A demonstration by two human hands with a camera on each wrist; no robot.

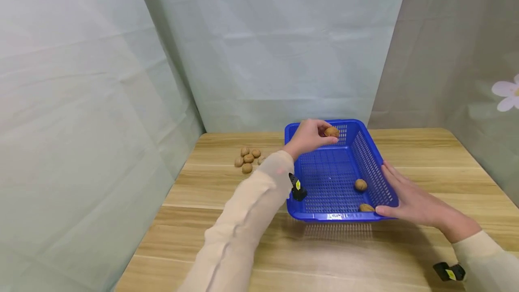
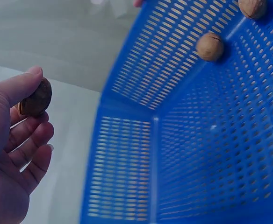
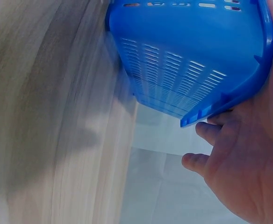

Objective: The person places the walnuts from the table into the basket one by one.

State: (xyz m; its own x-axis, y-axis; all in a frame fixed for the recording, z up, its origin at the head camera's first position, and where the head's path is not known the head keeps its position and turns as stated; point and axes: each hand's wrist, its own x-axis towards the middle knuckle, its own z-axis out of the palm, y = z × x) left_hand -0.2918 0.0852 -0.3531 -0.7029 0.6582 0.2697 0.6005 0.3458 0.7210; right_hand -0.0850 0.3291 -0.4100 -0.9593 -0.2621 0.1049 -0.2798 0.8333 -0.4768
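My left hand (image 1: 310, 136) pinches a walnut (image 1: 331, 132) between thumb and fingers over the far part of a blue plastic basket (image 1: 324, 216). In the left wrist view, the thumb presses one side of that walnut (image 2: 36, 98), while the lower fingers curl loosely. My right hand (image 1: 417, 202) holds the basket's right rim near the front corner, its thumb over the edge. From the right wrist, the fingers (image 3: 209, 133) show along the outside of the rim. Inside the basket lie two walnuts, one on the floor (image 1: 360, 185) and one by the front wall (image 1: 366, 207).
Several walnuts (image 1: 248, 158) lie in a loose group on the wooden table (image 1: 194, 197), left of the basket and partly behind the left sleeve (image 1: 247, 220). Pale cloth (image 1: 275, 48) hangs behind the table and at its sides.
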